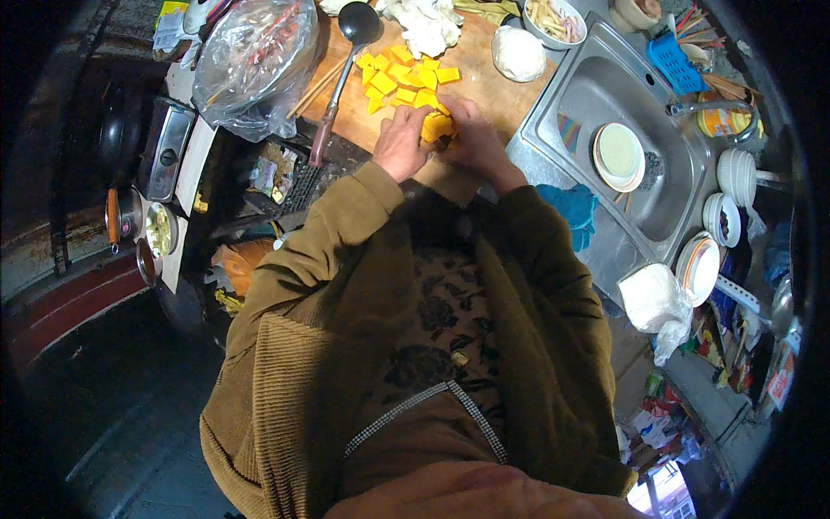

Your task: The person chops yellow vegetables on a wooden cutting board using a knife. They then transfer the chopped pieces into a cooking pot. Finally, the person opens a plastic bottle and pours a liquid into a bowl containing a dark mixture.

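Note:
On the wooden cutting board (512,97) lies a loose pile of yellow-orange pumpkin chunks (384,82). At its near edge my left hand (403,143) and my right hand (475,139) come together around several more pumpkin pieces (437,127). The fingers of both hands are curled against these pieces, and my hands partly hide them. Left of the pile rests a ladle (334,97) with a dark bowl, its wooden handle reaching past the board's edge. Wooden chopsticks (318,87) lie beside the ladle.
A plastic-covered bowl (256,61) stands left of the board. Behind on the right are a white wrapped bundle (519,54) and a bowl of cut food (556,24). The steel sink (583,84) holds stacked plates (618,152). A teal cloth (574,211) hangs by its near edge.

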The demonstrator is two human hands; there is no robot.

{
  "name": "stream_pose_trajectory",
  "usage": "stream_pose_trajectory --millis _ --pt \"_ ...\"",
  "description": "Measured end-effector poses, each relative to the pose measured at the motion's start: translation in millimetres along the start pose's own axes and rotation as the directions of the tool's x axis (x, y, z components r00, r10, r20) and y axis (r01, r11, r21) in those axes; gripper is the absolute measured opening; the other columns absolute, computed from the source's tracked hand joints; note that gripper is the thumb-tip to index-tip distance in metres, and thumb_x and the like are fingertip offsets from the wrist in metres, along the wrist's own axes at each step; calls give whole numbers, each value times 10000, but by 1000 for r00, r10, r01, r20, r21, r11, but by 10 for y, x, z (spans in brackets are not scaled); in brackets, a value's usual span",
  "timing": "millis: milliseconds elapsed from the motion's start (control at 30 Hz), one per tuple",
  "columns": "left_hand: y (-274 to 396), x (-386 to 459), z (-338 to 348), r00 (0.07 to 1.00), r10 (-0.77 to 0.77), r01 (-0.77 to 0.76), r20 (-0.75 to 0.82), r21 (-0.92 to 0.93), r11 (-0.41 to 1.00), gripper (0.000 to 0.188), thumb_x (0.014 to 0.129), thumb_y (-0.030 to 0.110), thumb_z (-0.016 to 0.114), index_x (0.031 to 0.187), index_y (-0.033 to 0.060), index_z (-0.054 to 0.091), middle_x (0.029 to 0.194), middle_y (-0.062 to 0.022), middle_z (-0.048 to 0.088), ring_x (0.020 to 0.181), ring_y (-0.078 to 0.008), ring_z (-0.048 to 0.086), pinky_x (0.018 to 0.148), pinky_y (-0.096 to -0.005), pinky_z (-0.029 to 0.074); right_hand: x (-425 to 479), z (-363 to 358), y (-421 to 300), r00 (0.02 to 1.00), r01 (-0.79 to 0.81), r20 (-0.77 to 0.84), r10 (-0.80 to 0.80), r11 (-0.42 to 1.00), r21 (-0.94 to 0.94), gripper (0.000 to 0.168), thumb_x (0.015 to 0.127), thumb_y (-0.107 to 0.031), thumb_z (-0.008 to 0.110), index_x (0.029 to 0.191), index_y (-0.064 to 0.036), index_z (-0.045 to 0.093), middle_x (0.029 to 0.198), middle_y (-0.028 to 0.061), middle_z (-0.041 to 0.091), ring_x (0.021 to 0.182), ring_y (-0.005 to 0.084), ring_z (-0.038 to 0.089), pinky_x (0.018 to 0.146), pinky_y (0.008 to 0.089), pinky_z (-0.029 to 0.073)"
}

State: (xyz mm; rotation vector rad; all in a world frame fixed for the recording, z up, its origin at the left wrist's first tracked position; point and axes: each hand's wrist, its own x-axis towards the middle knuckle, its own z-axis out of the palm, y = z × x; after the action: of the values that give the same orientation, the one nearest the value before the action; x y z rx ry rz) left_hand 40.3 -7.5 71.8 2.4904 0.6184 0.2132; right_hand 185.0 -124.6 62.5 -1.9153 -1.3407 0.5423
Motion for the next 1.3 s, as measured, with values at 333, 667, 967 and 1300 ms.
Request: stream_pose_trajectory --millis 333,667,967,1300 --pt "120 34 10 987 -148 143 67 70 987 715 738 81 720 1401 125 455 1287 -170 472 1065 -448 495 940 -487 448 19 3 62 997 82 7 -82 997 16 878 630 -156 876 1405 -124 464 1261 214 500 1154 392 558 959 411 501" --pt "119 40 -69 982 -156 155 103 14 988 780 743 162 734 1430 130 364 1231 -193 497 1128 -399 483 958 -456 386 33 -56 -55 998 69 7 -69 998 3 821 658 -153 835 1395 -199 476 1198 216 525 1099 412 571 935 431 506" --pt "-232 21 189 999 -38 38 -2 4 999 844 680 206 780 1441 205 414 1295 -157 455 1135 -401 469 989 -469 447 104 -137 -98 983 -103 167 81 987 127 823 703 -201 832 1425 -165 438 1315 191 499 1226 370 528 1031 406 468" --pt "-367 48 381 998 12 -11 -61 6 1000 806 635 195 775 1380 194 469 1283 -135 447 1168 -402 446 1029 -505 399 25 1 65 998 27 66 -19 993 -118 897 632 -124 853 1424 -150 434 1236 174 508 1170 366 544 983 399 491"
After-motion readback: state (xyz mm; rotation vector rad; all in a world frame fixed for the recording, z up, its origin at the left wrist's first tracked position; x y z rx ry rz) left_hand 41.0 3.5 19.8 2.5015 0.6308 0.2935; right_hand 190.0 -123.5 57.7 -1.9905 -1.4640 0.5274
